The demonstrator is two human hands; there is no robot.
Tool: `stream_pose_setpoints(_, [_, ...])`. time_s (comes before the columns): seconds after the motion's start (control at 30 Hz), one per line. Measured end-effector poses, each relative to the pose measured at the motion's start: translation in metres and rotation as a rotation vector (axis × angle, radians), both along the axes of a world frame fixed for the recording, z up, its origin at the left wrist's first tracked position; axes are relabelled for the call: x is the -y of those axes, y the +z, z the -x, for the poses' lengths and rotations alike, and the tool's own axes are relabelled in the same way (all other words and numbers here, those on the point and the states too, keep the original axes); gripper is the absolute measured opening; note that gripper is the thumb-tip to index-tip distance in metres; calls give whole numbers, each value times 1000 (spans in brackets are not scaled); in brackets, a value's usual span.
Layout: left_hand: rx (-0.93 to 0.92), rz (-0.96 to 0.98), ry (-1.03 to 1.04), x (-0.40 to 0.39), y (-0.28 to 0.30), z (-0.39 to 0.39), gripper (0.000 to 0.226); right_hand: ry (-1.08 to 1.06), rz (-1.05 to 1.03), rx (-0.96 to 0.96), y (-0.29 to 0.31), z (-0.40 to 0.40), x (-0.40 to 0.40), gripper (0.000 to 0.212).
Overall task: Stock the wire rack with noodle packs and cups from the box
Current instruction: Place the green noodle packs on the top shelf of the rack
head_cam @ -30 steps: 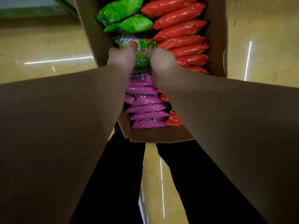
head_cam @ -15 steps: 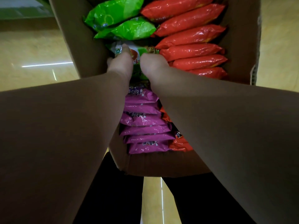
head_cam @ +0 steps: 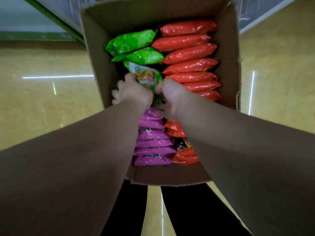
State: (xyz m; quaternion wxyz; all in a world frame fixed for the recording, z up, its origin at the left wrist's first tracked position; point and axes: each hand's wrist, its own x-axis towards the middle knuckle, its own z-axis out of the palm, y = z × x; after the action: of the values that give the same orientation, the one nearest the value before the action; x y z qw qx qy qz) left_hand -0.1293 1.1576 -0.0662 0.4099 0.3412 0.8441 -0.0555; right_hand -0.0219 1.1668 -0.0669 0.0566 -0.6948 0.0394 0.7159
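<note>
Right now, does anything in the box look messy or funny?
Mostly tidy: the orange packs and pink packs stand in neat rows. The green packs lie tilted, and one green pack with a picture is turned face-up between the left hand and right hand, which grip it. Nothing looks torn or spilled.

Looks like a shop floor, or maybe the stockroom of one. Main giveaway is the big open cardboard box [head_cam: 95,53], a wholesale carton packed tight with instant noodle packs in neat rows: orange packs [head_cam: 189,53] along its right side, green packs [head_cam: 134,41] at the far left, purple packs [head_cam: 153,143] at the near left. Under the box there's a glossy yellow floor [head_cam: 42,103] reflecting strip lights, very retail. Beyond the box's far-left corner runs a green-edged fixture [head_cam: 51,19], hard to tell exactly what.
</note>
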Motion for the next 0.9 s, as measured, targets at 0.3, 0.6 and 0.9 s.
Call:
stream_pose_setpoints(0.3, [57,-287,-28,1,84,-1,35,-18,-5,-31,75,-19,44,29])
stream_pose_setpoints(0.6, [28,-578,-550,24,211,-7,37,768,-707,455,215,-60,32,82])
stream_pose_setpoints(0.9, [119,-773,-880,10,381,-40,22,1211,-1215,839,381,-71,5,84])
